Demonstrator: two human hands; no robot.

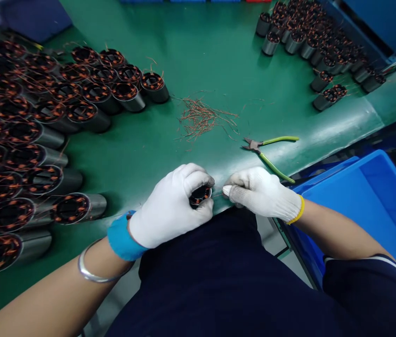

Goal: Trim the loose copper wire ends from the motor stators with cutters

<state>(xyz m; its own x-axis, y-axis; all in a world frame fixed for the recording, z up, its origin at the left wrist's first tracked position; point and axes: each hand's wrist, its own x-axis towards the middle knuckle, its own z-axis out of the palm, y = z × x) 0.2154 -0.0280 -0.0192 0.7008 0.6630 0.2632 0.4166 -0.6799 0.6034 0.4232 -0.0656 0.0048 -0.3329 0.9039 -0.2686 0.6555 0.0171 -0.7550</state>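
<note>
My left hand (175, 201), in a white glove, is wrapped round a motor stator (201, 194) at the table's near edge. The stator's open end, with copper windings inside a dark core, faces up and towards my right hand. My right hand (259, 192), also gloved in white, is closed in a pinch just right of the stator. A thin copper wire (218, 188) shows faintly between the two hands, its end hidden in my right fingertips. Beyond my right hand, green-handled side cutters (254, 145) lie with their handles spread. Cut copper wire ends (201, 118) form a loose pile behind.
Several stators with loose wires (78, 208) stand and lean in rows on the left. More stators (294, 42) are grouped at the back right, beside a blue bin (384, 21). A blue crate (363, 201) sits below the table edge on my right.
</note>
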